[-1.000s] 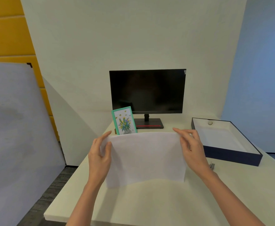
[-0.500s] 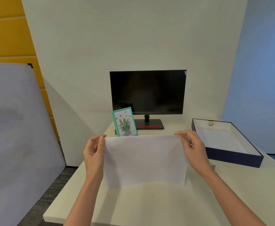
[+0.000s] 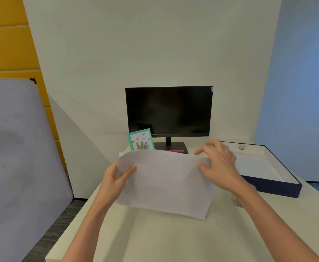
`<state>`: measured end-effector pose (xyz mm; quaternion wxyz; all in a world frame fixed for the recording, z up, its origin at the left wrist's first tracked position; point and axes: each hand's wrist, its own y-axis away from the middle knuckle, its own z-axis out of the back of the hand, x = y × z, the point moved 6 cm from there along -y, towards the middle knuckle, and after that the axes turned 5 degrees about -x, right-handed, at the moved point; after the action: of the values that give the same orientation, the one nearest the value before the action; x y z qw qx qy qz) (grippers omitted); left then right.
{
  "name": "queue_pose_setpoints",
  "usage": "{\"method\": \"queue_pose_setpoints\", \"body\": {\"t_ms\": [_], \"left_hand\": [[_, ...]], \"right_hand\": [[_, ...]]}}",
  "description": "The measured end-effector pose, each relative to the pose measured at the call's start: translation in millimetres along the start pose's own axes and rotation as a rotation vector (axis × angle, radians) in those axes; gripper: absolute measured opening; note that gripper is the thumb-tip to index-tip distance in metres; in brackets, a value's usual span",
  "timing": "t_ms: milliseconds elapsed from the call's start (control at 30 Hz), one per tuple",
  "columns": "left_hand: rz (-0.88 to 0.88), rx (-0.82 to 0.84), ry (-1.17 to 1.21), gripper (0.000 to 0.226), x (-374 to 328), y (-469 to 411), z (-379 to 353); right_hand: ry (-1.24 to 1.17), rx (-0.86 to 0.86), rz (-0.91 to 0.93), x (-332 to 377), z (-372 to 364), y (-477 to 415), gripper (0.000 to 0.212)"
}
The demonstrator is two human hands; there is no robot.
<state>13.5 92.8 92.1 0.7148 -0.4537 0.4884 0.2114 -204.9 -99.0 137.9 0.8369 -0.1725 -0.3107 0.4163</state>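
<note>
A white sheet of paper hangs tilted above the white table, its right side lower. My left hand grips the sheet's left edge, thumb on the front and fingers behind. At the upper right corner is my right hand, blurred, with its fingers spread and straight. Its thumb lies against the front of the sheet and its fingers reach past the top edge.
A dark monitor stands at the back of the table, with a green-bordered flower card upright before it. An open navy box with a white inside lies at right. A grey board leans at left.
The sheet has tilted, its right side dropping. My right hand has loosened from pinching the top right corner and spread its fingers. My left hand has slid down the left edge.
</note>
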Motion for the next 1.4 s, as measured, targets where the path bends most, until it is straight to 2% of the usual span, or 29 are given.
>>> {"method": "queue_pose_setpoints", "body": {"t_ms": [33,100,133,200,267,333,367,400,467,533,600,700,733,867,933,1000,1167,1300,1400], "left_hand": [[-0.068,0.021,-0.053,0.012,-18.5,-6.1,-2.0],[-0.237,0.074,-0.197,0.013,-64.6,-14.1,-10.9],[-0.325,0.1,-0.28,0.012,-88.0,-16.2,-17.2],[-0.462,0.118,-0.409,0.004,-128.1,-17.1,-29.5],[-0.504,0.007,-0.526,0.014,-147.1,-20.8,-26.1],[-0.461,-0.211,-0.615,0.03,-147.0,-26.6,-3.3],[-0.408,-0.284,-0.564,0.035,-142.5,-27.2,10.1],[-0.34,-0.309,-0.412,0.037,-135.0,-26.6,20.4],[-0.223,-0.254,-0.012,0.039,-117.6,-20.1,23.9],[-0.212,-0.191,0.116,0.054,-100.8,-8.4,14.3],[-0.272,-0.15,0.045,0.059,-87.5,3.8,1.7],[-0.334,-0.142,-0.072,0.06,-80.9,11.9,-10.5],[-0.34,-0.144,-0.102,0.06,-82.6,12.0,-13.2],[-0.415,-0.184,-0.185,0.059,-89.6,10.3,-13.9],[-0.426,-0.189,-0.202,0.053,-88.5,10.2,-12.5],[-0.399,-0.19,-0.2,0.043,-86.2,11.2,-11.6],[-0.33,-0.197,-0.07,0.02,-81.0,8.4,-8.8],[-0.298,-0.217,0.028,0.016,-72.9,-1.8,-4.8],[-0.29,-0.208,0.09,0.023,-69.9,-3.7,-3.4]], "right_hand": [[0.05,0.046,0.084,17.5,8.6,-5.1,0.038],[-0.045,0.159,0.189,53.3,22.2,-13.9,0.045],[-0.141,0.197,0.222,69.9,28.0,-17.9,0.039],[-0.325,0.163,0.228,89.6,39.7,-24.7,0.02],[-0.495,0.057,0.148,87.0,48.9,-27.7,0.018],[-0.691,-0.016,0.033,70.2,49.0,-22.5,0.023],[-0.802,-0.036,-0.022,61.1,45.3,-17.5,0.025],[-0.901,-0.046,-0.069,53.5,39.4,-11.2,0.027],[-1.016,-0.048,-0.165,40.3,19.4,3.8,0.026],[-1.078,-0.036,-0.253,29.5,-7.0,18.5,0.025],[-1.095,-0.027,-0.3,25.0,-27.4,28.9,0.031],[-0.989,-0.079,-0.288,26.4,-33.1,29.5,0.036],[-0.938,-0.118,-0.264,29.2,-27.8,26.9,0.038],[-0.761,-0.292,-0.074,41.4,-2.9,16.2,0.069],[-0.651,-0.329,0.027,47.6,1.3,13.6,0.061],[-0.603,-0.325,0.039,48.0,-1.5,10.9,0.047],[-0.677,-0.383,0.008,46.6,0.3,5.8,0.029],[-0.736,-0.393,-0.037,43.8,1.3,1.4,0.024],[-0.775,-0.41,-0.048,43.1,2.4,0.4,0.021]]}}
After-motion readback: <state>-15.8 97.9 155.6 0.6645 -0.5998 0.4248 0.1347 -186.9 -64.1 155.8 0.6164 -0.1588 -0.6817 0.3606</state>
